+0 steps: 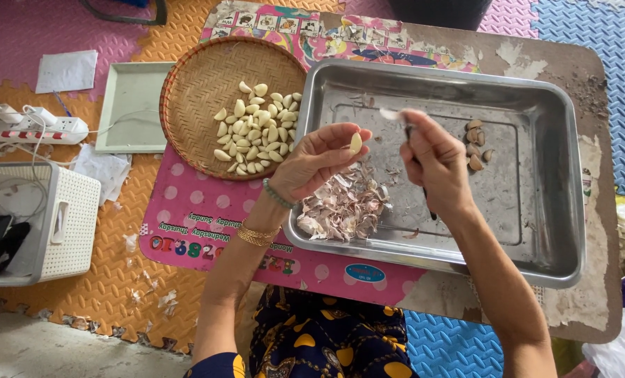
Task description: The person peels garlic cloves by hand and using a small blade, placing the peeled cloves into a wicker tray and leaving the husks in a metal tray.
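Note:
My left hand [317, 159] pinches a peeled garlic clove [356, 143] between thumb and fingers, over the left side of a steel tray [536, 210]. My right hand [435, 161] grips a small knife [424, 199] with a dark handle; a bit of papery skin [389, 114] sits at its tip. Below both hands lies a pile of garlic skins [344, 206] in the tray. A few unpeeled cloves [475, 143] rest at the tray's right. A round woven basket [207, 84] to the left holds several peeled cloves [256, 129].
The tray and basket stand on a low worn table [592, 294] with a pink patterned top. On the foam floor mats at left lie a pale green tray [127, 105], a power strip [32, 129] and a white perforated bin [67, 224].

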